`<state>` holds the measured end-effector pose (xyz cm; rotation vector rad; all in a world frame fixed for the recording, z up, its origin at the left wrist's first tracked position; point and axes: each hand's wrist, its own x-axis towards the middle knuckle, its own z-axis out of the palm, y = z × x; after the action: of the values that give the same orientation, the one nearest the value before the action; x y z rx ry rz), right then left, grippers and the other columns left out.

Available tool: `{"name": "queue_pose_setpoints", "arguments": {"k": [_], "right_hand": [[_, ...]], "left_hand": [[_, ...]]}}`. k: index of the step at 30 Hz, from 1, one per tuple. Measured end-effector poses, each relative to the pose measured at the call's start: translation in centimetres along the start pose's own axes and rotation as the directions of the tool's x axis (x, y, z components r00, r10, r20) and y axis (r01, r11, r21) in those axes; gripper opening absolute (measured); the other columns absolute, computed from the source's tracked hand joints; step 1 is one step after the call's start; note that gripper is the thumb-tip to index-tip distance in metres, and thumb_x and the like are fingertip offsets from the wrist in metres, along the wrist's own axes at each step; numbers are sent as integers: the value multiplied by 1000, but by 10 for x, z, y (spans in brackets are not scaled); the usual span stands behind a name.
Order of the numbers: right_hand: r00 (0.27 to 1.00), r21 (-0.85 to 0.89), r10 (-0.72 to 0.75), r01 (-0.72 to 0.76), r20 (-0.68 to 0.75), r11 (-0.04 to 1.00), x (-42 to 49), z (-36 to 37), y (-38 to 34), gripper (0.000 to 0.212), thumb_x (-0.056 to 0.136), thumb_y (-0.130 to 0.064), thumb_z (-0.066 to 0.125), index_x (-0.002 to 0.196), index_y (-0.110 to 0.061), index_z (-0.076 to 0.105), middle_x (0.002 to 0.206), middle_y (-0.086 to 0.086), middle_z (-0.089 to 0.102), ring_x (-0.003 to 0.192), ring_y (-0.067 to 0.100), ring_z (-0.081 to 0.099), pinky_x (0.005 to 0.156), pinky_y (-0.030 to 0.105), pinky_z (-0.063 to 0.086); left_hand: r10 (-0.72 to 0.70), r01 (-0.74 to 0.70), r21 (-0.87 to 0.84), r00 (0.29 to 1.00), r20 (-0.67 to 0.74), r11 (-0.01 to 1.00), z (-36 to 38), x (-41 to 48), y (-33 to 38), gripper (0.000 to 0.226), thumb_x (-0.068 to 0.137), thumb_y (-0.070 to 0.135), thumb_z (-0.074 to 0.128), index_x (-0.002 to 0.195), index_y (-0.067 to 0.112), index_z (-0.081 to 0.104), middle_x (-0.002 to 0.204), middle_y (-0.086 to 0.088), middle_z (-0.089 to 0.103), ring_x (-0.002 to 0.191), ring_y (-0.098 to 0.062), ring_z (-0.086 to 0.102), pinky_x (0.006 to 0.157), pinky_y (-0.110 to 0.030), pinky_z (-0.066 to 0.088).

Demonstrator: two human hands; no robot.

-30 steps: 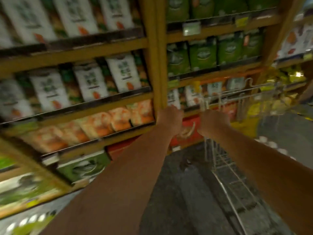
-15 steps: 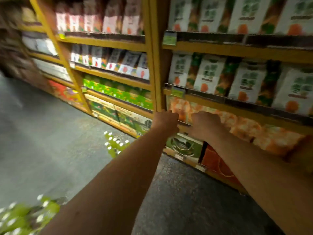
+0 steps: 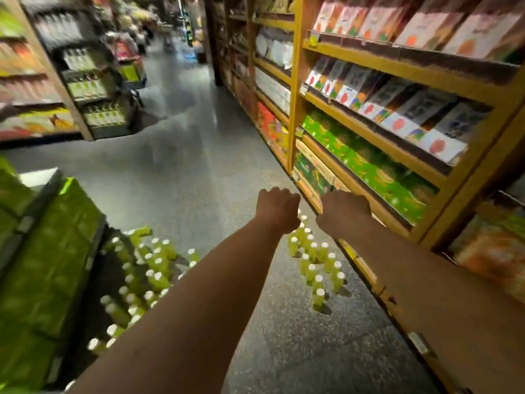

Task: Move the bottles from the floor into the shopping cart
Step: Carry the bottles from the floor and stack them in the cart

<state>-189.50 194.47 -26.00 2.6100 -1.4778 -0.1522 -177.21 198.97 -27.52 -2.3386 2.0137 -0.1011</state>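
Several small yellow-green bottles with white caps stand on the grey floor in two clusters. One cluster (image 3: pixel 318 260) runs in rows beside the right shelf's base, just below and beyond my hands. The other cluster (image 3: pixel 147 277) is to the left, next to stacked green cases. My left hand (image 3: pixel 277 209) and my right hand (image 3: pixel 342 211) are stretched out side by side above the right cluster. Their backs face up and the fingers are curled under, with nothing visible in them. The shopping cart is out of view.
Tall yellow wooden shelves (image 3: pixel 377 137) with cartons and boxes line the right side. Green shrink-wrapped cases (image 3: pixel 48 251) are piled at the left. The grey aisle floor (image 3: pixel 184 166) runs ahead towards more shelving (image 3: pixel 85 89) at the far left.
The view has swung left, away from the cart and along the shelf, so the aisle and the floor bottles now show. Both hands stay extended with fingers curled.
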Motion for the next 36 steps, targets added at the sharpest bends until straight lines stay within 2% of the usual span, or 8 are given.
{"name": "queue_pose_setpoints", "arguments": {"k": [6,13,16,19,25,30,36], "right_hand": [[987,26,-158,158,15,987,107,-2,-71,25,92,-28,49,113,-17,57,111,4,59,103,25,59,74,32,36],[938,2,-347,347,-11,938,231,11,-136,26,92,-29,49,114,-17,56,109,4,59,99,23,59,73,30,34],[902,-6,-430,430,-33,903,291,15,-166,21,90,-25,50,108,-18,58,101,1,59,90,21,58,72,30,34],[852,-12,-521,521,-46,853,347,9,-197,17,89,-23,52,104,-19,59,93,-1,58,80,19,53,71,29,35],[709,-71,-704,700,-52,710,436,2,-267,21,91,-26,48,108,-18,58,98,2,63,91,23,62,74,31,44],[601,-114,-800,794,1,597,502,2,-339,19,91,-26,47,104,-17,58,104,3,63,95,24,62,74,31,42],[549,-98,-836,832,-3,546,590,-13,-428,21,92,-26,46,109,-17,56,109,5,63,100,25,61,73,32,37]], "left_hand": [[-128,126,34,990,58,991,12,59,-102,44,92,38,54,131,19,50,123,-5,56,116,-25,51,91,-36,39],[-289,285,56,952,101,957,49,124,-193,42,92,37,52,131,21,49,123,-4,56,115,-24,52,89,-36,40],[-398,395,52,909,123,917,62,155,-235,36,92,34,52,126,20,52,118,-4,57,110,-24,54,84,-34,41],[-513,512,47,848,136,858,65,181,-275,35,92,34,52,124,20,52,119,-4,57,111,-24,54,85,-35,41],[-675,679,41,717,175,733,76,211,-347,39,93,37,53,127,20,49,124,-5,55,117,-26,52,89,-35,40],[-751,760,53,624,215,647,97,246,-427,37,92,36,52,125,19,50,122,-6,54,115,-25,50,87,-36,39],[-789,798,63,577,211,600,114,290,-537,38,92,38,54,124,18,51,117,-5,56,111,-26,52,78,-35,37]]}}
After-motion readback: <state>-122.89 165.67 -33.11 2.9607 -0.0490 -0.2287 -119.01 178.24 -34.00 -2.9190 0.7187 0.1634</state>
